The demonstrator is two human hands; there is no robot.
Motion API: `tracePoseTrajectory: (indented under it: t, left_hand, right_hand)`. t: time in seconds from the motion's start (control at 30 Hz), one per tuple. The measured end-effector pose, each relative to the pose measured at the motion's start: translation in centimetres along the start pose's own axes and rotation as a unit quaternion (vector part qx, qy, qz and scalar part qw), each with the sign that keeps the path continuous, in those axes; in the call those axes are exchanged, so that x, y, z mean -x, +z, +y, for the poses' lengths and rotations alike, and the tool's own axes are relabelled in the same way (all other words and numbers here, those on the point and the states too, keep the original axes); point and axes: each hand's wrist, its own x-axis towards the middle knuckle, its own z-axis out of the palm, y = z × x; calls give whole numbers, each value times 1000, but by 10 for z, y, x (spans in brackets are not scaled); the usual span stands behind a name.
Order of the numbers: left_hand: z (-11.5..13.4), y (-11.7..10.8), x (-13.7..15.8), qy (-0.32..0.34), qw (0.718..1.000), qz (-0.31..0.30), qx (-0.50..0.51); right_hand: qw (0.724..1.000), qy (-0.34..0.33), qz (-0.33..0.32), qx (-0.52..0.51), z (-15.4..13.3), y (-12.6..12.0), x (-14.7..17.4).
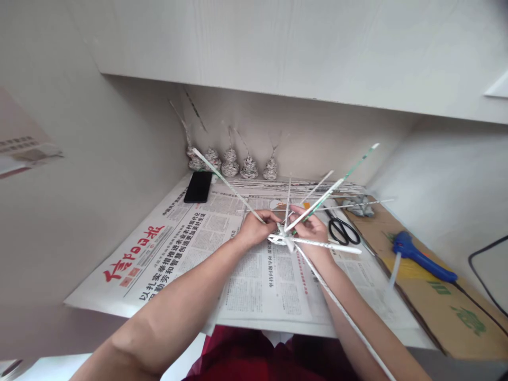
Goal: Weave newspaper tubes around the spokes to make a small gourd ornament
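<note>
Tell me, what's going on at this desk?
A person is working on a small whitish woven paper piece with thin white rolled-paper sticks spreading from it. The left hand pinches one side; the right hand is at the other, its exact grip partly hidden. Printed newspaper sheets lie beneath. Gourd-shaped woven paper pieces stand along the back wall. Black-handled scissors and a blue glue gun lie to the right.
</note>
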Motion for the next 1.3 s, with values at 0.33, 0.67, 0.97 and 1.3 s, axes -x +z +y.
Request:
tracePoseTrajectory:
  t: [0.33,0.67,0.97,1.3]
  left_hand:
    - [-3,-4,-4,-34,998,47,17]
    - [-3,-9,-7,-69,994,87,24]
    - [-8,-9,-7,-65,997,45,26]
    - [-2,-10,-6,-111,987,-18,115]
  right_hand:
    - [923,-201,44,326,-7,-9,8]
    - [848,-219,-2,483,-10,-12,9]
    - [737,-298,-65,604,-19,-16,11]
    - [895,-97,-136,413,5,-24,-3]
